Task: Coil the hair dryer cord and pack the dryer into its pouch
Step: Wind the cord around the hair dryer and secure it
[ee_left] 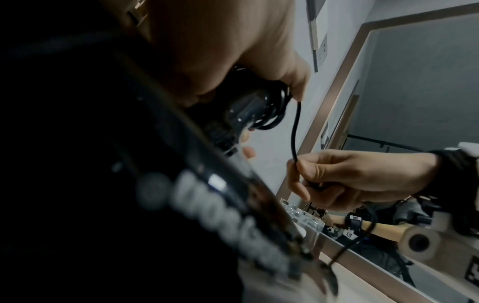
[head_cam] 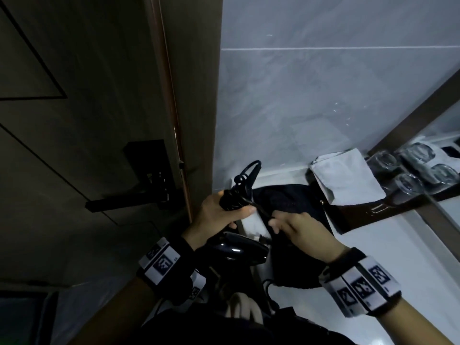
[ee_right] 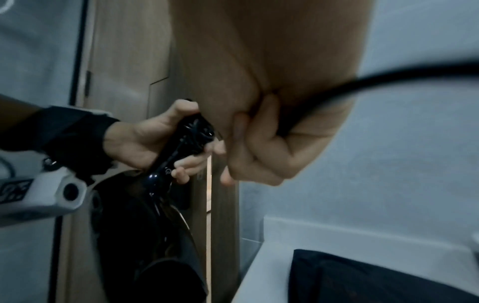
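Note:
My left hand (head_cam: pixel 221 210) grips the handle of the glossy black hair dryer (head_cam: pixel 239 250), whose body hangs below the hand. Several turns of black cord (ee_left: pixel 95 108) are wound round the handle end, with loops standing up above my fist (head_cam: pixel 245 175). My right hand (head_cam: pixel 296 227) pinches the free stretch of cord (ee_left: pixel 294 133) a short way right of the handle, and the cord runs on through its curled fingers (ee_right: pixel 259 147). The dark fabric pouch (head_cam: pixel 286 197) lies on the white counter behind and under my right hand.
A wooden door with a black lever handle (head_cam: pixel 124 202) stands close on the left. A folded white towel (head_cam: pixel 346 178) and upturned glasses (head_cam: pixel 410 170) sit on a dark tray at the back right. A mirror (ee_left: pixel 414 82) runs along the counter.

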Demonstrator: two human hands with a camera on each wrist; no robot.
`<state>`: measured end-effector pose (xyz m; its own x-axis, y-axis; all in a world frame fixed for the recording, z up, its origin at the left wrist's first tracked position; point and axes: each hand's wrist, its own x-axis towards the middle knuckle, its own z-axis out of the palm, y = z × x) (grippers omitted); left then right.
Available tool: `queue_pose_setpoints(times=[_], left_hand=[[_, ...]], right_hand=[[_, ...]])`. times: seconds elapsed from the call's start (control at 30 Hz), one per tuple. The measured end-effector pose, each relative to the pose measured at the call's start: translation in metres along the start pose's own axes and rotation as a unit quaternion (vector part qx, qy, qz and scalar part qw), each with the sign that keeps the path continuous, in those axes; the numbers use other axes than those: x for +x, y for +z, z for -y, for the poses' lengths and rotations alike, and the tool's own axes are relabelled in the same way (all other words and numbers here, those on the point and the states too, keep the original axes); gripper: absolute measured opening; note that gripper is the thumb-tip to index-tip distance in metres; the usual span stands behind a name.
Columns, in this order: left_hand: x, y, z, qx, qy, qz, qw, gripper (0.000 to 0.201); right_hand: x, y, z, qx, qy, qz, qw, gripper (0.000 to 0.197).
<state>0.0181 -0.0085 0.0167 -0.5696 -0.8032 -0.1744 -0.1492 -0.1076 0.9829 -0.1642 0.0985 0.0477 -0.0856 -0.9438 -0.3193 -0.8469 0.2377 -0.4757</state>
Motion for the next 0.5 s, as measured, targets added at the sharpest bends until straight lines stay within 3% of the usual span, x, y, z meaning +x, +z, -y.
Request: queue_pose_setpoints(times=[0.1, 0.23, 0.37, 0.43, 0.5], left_hand=[[-0.008, 0.005, -0.007, -0.053, 0.022, 0.074, 0.996, 0.022], [-0.014, 0.009, -0.017, -0.124, 0.009, 0.035, 0.992, 0.024], [-0.012, 0.005, -0.028, -0.165, 0.004, -0.033, 0.986, 0.027], [-0.011, -0.001, -0.036, -0.177, 0.023, -0.047, 0.983, 0.027], [-0.011, -0.006, -0.042, -0.175, 0.048, -0.036, 0.983, 0.028]], right_hand=[[0.008, 0.004, -0.006, 0.082, 0.000, 0.019, 0.996, 0.043], [0.013, 0.011, -0.002, 0.200, 0.027, 0.018, 0.979, 0.062], [0.009, 0.000, -0.009, 0.352, -0.041, 0.061, 0.933, 0.043], [0.006, -0.010, -0.016, 0.340, -0.067, 0.050, 0.937, 0.034], [0.004, -0.015, -0.018, 0.326, -0.044, 0.023, 0.944, 0.033]])
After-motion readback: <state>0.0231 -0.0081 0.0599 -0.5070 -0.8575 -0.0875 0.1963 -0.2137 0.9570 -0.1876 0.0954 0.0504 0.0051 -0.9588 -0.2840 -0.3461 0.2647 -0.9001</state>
